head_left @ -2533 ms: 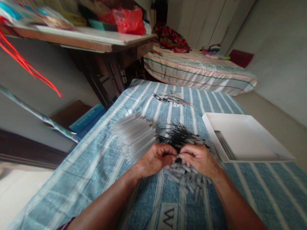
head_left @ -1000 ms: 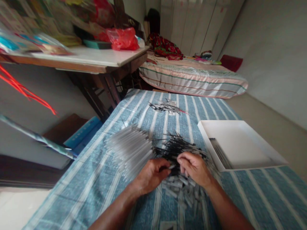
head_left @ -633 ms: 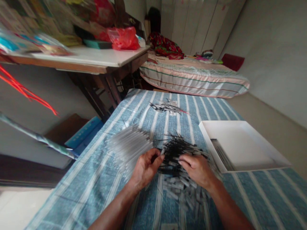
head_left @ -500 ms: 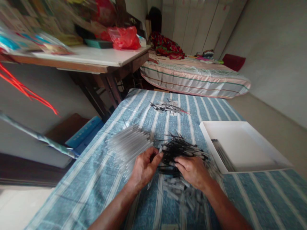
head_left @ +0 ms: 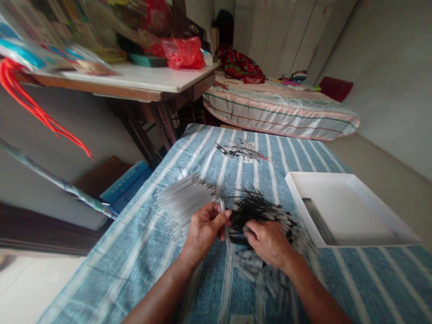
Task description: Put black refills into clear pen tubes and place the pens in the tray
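Observation:
Between the thumb and fingers of my left hand is a clear, slim pen barrel, tilted, its lower end pointing toward me. My right hand is closed at the near edge of a heap of black-ended pen refills. A small greyish piece shows at its fingertips, too blurred to name. Left of the heap lies a stack of clear pen barrels, side by side. Below my right hand are loose grey pen caps.
A shallow white box stands on the right, with several finished-looking pens along its left wall. A small scatter of thin parts lies farther back on the striped tablecloth. A wooden table stands at the left, a bed behind.
My left hand has turned and moved left, and a long clear barrel now shows in its grip. My right hand has parted from it and lowered to the black heap's near edge. The view shifted slightly.

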Tool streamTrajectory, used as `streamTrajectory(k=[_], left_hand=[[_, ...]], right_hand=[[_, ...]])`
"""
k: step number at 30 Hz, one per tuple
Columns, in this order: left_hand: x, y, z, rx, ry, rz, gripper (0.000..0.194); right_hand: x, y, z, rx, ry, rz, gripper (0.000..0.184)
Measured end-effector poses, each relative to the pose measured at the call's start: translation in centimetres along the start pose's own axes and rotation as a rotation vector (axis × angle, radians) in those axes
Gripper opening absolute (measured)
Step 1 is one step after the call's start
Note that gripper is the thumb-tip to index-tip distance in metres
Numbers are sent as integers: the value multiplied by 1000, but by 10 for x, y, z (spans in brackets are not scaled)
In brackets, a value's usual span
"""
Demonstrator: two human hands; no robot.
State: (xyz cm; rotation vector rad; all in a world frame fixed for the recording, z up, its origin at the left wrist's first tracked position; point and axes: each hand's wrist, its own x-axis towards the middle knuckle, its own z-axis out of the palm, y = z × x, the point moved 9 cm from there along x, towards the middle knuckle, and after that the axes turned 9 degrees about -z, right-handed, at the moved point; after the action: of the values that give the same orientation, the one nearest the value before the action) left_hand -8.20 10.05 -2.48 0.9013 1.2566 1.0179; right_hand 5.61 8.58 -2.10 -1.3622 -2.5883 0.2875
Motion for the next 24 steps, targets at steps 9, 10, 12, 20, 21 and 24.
streamTrajectory(k=[9, 10, 12, 20, 21, 24], left_hand=[[1, 3, 2, -281, -104, -10, 22], [1, 4, 1, -315, -94, -11, 23], [1, 5, -1, -366, -71, -16, 23], [2, 2, -4, -482, -60, -53, 26], [2, 2, -4, -480, -61, -54, 26], [2, 1, -4, -480, -54, -56, 26]], right_hand=[[-18, 27, 0, 1071, 260, 149, 11], [-19, 26, 2, 1191, 277, 155, 12], [-21, 23, 3, 1353, 321, 140, 13], [-25, 34, 3, 1436, 558, 125, 12], [-26, 34, 3, 1474, 580, 130, 12], [-24, 30, 3, 1562, 591, 138, 12]])
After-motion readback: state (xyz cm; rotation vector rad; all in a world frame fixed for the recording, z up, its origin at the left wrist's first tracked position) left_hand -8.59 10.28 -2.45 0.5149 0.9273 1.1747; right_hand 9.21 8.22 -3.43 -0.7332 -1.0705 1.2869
